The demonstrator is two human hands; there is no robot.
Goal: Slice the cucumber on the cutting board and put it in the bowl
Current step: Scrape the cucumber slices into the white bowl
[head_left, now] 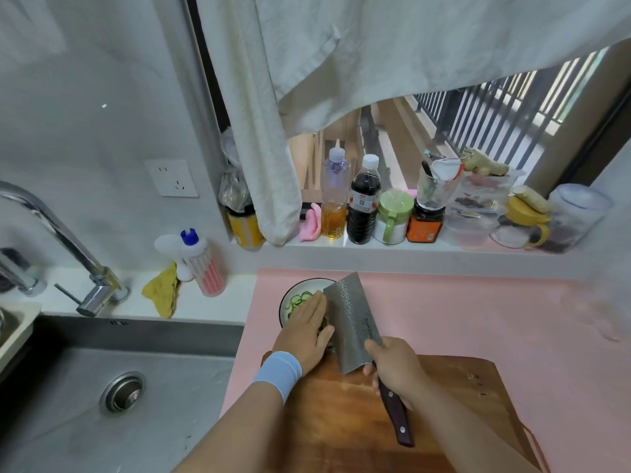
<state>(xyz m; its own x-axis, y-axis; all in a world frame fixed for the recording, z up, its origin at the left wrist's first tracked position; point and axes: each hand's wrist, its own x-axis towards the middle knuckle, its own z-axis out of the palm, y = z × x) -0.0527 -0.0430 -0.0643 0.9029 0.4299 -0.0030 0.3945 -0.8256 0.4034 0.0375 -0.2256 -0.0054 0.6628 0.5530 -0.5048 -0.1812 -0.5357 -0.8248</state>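
Transfer of slices. My right grip (396,367) is curled round the knife (351,322) handle, tilting the blade over the bowl (282,307) as a chute. My left grip (304,331), fingers straight and holding nothing, pushes cucumber (300,298) off the blade. Slices lie just beyond its fingertips, the board (461,397) beneath both wrists.

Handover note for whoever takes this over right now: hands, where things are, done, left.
Left hand: fingers straight, flat against the cleaver blade, over the bowl.
Right hand: grips the cleaver handle, blade tilted above the bowl.
Cucumber slices lie in the bowl, beyond the cutting board on the pink mat; anything under the left hand is hidden.
Done: slicing, it seems; no cucumber shows on the board.
Left: probably sweep the blade clean, then set the cleaver down.
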